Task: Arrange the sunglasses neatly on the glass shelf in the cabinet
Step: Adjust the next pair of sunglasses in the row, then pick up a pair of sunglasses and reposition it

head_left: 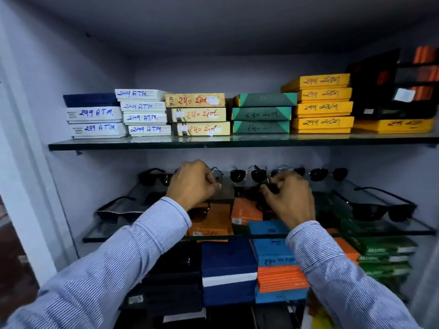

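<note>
While both sleeved arms are reaching over the glass shelf (403, 230), the right hand (288, 200) is pinching dark sunglasses (269, 186) in curled fingers (276, 184); the left hand (193, 184) is curling closed, contents indiscernible, just before 4 back-row pairs (245, 175).

A single head-worn wide-angle view is directed forward, straight into the open cabinet at close range. The glass shelf (380, 230) is seen slightly from above, the upper shelf (237, 143) edge-on, and both sleeves (133, 252) enter from below.
</note>
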